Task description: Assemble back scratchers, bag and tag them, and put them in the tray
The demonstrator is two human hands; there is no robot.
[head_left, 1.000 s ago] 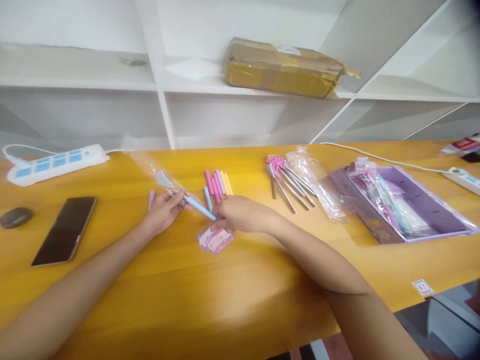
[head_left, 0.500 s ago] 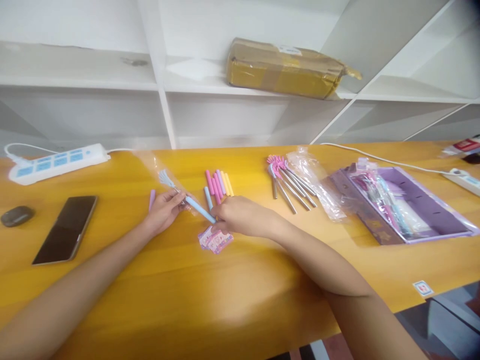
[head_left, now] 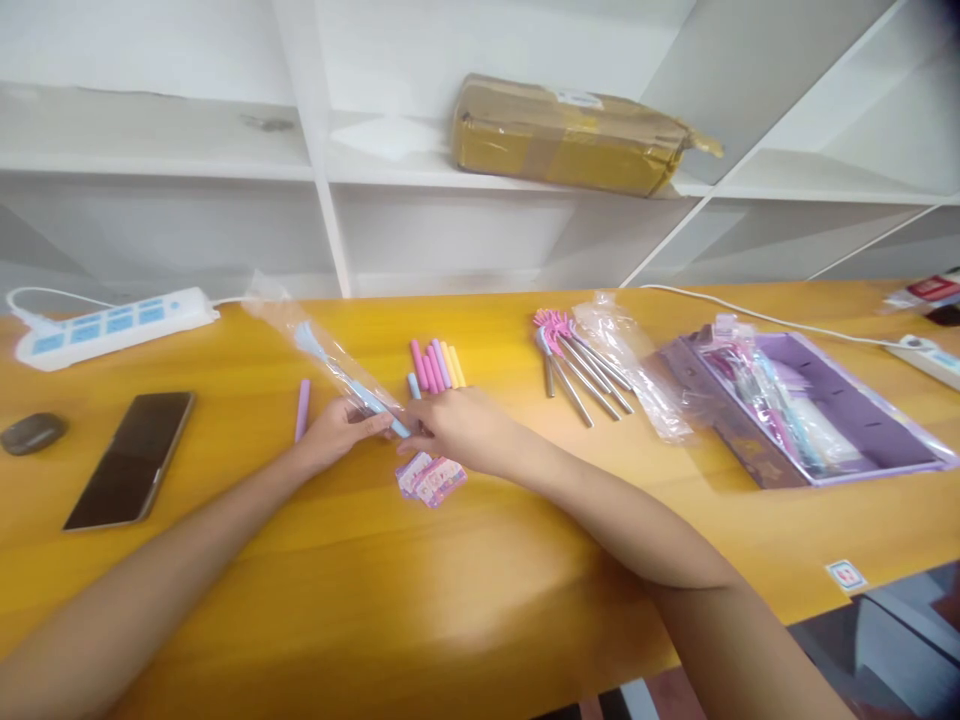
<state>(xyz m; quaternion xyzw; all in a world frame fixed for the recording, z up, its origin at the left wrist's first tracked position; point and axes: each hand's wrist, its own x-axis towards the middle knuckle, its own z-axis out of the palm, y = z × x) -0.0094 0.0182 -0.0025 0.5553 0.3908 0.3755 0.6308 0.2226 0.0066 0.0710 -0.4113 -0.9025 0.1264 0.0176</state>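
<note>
A light-blue back scratcher [head_left: 309, 340] with a hand-shaped head lies slantwise inside a long clear plastic bag [head_left: 271, 302]. My left hand [head_left: 343, 432] is closed around the bag and the scratcher near its handle. At the lower end, my right hand [head_left: 469, 425] pinches the bag by the handle's tip. Just below my right hand are several printed cards [head_left: 431, 482]. Behind it lie pink, purple and yellow tubes [head_left: 433, 368] and a blue tube [head_left: 413, 385], partly covered. A single purple tube [head_left: 302, 408] rests beside my left wrist.
Several metal-rod back scratchers [head_left: 589, 372] lie right of the tubes, beside crumpled clear bags [head_left: 637, 375]. A purple box [head_left: 877, 400] holds packed items. Left are a phone [head_left: 131, 460], a dark case [head_left: 34, 432] and a power strip [head_left: 116, 328]. A taped parcel [head_left: 570, 140] occupies the shelf.
The back scratcher has slid further into the bag, up and left. My left hand has moved down along it toward the handle, and my right hand has shifted slightly left.
</note>
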